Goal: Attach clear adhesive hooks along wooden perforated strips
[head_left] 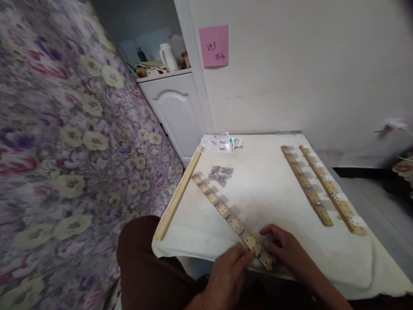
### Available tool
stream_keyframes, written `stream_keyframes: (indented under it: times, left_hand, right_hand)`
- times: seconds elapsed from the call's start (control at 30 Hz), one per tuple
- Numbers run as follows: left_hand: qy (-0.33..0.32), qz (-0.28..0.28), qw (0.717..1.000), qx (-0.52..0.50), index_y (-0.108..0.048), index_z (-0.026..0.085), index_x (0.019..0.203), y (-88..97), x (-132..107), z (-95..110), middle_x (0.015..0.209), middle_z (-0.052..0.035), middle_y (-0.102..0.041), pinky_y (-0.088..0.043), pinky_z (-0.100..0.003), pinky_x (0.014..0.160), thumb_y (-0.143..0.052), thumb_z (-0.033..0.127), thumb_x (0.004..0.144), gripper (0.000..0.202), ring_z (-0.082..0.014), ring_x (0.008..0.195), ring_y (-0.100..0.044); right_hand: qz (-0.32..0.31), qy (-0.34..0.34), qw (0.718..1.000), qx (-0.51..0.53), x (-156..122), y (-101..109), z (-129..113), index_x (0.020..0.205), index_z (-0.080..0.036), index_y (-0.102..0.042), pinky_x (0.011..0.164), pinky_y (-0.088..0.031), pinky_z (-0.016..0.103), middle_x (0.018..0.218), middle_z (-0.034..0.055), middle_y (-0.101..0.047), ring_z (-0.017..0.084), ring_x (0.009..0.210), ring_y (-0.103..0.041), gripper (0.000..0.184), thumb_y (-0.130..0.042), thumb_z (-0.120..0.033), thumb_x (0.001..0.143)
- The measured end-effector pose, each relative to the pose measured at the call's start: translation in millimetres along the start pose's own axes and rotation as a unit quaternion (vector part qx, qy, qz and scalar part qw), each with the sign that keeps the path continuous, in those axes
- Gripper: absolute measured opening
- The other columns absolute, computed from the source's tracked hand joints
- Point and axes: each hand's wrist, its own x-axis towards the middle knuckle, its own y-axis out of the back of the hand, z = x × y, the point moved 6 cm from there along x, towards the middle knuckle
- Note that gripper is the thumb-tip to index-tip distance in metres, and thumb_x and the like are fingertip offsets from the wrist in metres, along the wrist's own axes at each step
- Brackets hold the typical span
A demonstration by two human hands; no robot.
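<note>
A long perforated wooden strip (226, 213) with small metal clips along it lies slanted across the white-covered table (271, 189). Its near end lies between my hands. My left hand (227, 273) has its fingers pinched against that end from the left. My right hand (282, 247) rests on the cloth beside it, fingers curled onto the strip. A loose heap of small metal clips (220, 173) sits just behind the strip's far end.
A bare wooden strip (178, 196) lies along the table's left edge. Two more clip-fitted strips (319, 187) lie at the right. Plastic packets (221, 144) sit at the back edge. A flowered bedspread (64, 142) fills the left; a white cabinet (176, 110) and wall stand behind.
</note>
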Motion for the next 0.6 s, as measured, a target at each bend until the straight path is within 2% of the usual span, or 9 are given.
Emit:
stream_keyframes:
  times: [0.17,0.6]
  left_hand:
    - [0.007,-0.014,1.000,0.003,-0.044,0.025,0.131,-2.6,-1.0,-1.5,0.093,-0.0074,-0.062,-0.049,-0.026,0.065,-0.036,0.001,0.080,0.056,-0.0164,0.078,-0.059]
    - [-0.005,-0.003,1.000,0.010,-0.041,0.025,0.132,-2.7,-1.4,-0.7,0.093,-0.0065,-0.061,-0.049,-0.026,0.065,-0.036,0.002,0.081,0.056,-0.0157,0.077,-0.058]
  right_hand:
    - [0.000,-0.001,1.000,-0.009,-0.1,0.0,1.8,0.090,-0.021,-0.056,0.046,-0.038,0.022,0.058,-0.0077,-0.048,0.010,0.047,-0.050,0.014,-0.055,-0.021,0.076]
    - [-0.005,-0.008,0.999,-0.032,-0.4,-0.5,-1.8,0.092,-0.020,-0.055,0.048,-0.039,0.021,0.058,-0.0079,-0.045,0.011,0.050,-0.050,0.017,-0.051,-0.021,0.075]
